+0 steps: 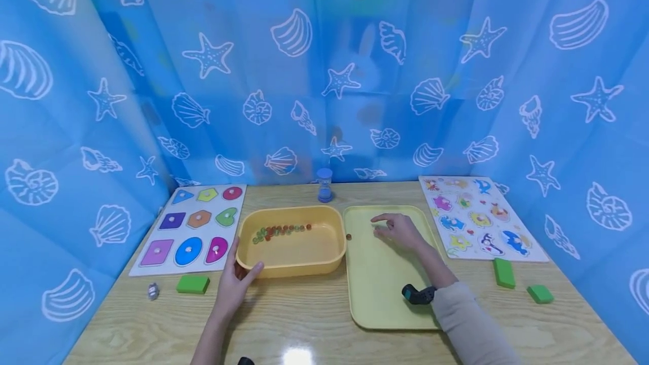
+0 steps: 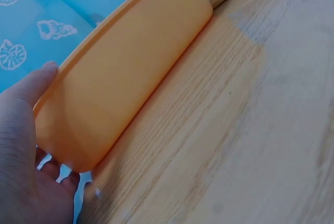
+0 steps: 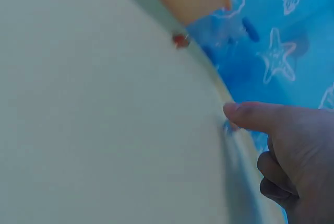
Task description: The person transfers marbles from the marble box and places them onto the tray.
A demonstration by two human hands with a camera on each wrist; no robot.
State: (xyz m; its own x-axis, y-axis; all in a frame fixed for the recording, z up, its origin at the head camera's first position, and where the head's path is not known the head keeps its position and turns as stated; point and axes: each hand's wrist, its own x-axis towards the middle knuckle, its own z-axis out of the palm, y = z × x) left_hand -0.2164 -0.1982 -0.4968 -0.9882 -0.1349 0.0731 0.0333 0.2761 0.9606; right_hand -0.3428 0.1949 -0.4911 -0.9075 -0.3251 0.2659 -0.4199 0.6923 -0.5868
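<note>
My left hand grips the near left corner of an orange plastic basin, thumb over the rim and the other fingers around its outer wall. Inside, red and green glass marbles are gathered mostly toward the back left. My right hand is over the back part of a yellow tray. In the right wrist view its thumb and index fingertip pinch a small, bluish glassy marble, mostly hidden; the other fingers are curled. One red marble lies at the tray's left edge, beside the basin.
A shape puzzle board lies at left and a sea-animal puzzle board at right. A blue sand timer stands behind the basin. Green blocks and a small grey figure sit on the wooden table. A shell-print curtain surrounds it.
</note>
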